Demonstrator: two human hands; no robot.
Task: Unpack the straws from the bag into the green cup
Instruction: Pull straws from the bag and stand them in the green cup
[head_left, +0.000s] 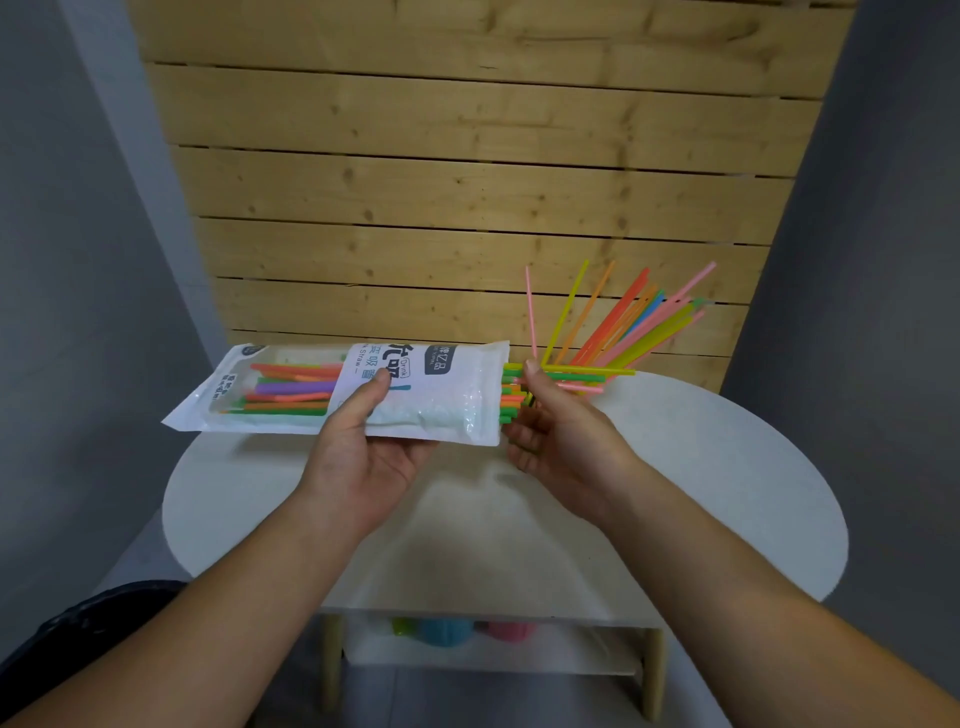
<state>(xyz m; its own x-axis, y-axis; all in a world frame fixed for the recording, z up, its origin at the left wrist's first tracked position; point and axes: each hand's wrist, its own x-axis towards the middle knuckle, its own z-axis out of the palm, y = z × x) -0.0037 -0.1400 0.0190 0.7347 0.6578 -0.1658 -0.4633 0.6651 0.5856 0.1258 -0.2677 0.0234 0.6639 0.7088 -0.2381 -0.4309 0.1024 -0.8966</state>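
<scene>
White table (467, 525); hands (363, 452) (566, 447) grip bag (441, 405), straws (587, 371).

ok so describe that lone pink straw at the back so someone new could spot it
Find the round white table against the wood wall. Above the right hand, a fan of straws stands leaning right. The pink straw is the fan's leftmost: thin, almost upright, set apart from the rest.

Slatted wood wall (467, 182), white table (701, 467)
</scene>
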